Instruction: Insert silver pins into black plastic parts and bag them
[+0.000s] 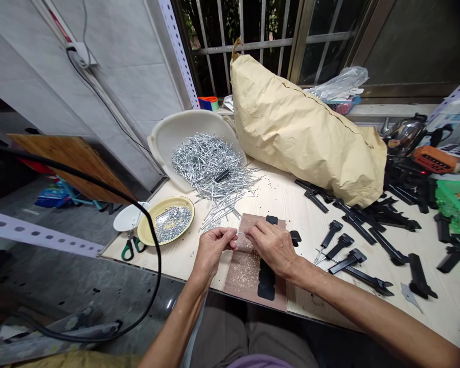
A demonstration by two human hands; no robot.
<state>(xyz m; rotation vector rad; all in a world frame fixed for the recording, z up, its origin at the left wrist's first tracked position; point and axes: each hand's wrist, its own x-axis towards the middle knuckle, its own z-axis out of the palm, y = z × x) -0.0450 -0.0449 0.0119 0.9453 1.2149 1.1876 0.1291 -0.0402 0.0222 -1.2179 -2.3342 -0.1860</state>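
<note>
Over the brown board (pixel 237 286), my left hand (pixel 219 243) and my right hand (pixel 270 245) meet, fingertips pinched. A thin silvery metal rod (pixel 240 233) runs between them, and both hands grip it. Its ends are hidden in the fingers. Several black rounded pads (pixel 266 290) lie in a row on the board, partly under my right hand. Beyond the hands, a heap of similar thin metal rods (pixel 210 163) spills out of a white tub (pixel 163 138). To the left, small metal pieces (pixel 171 222) fill part of a yellow bowl (pixel 189 204).
Green-handled scissors (pixel 128 250) and a white dish (pixel 124 220) are at the table's left edge. A large tan paper sack (pixel 302 128) lies at the back. Black plastic parts (pixel 352 260) spread across the right, near a green basket (pixel 450 204). A black cable (pixel 159 266) loops at left.
</note>
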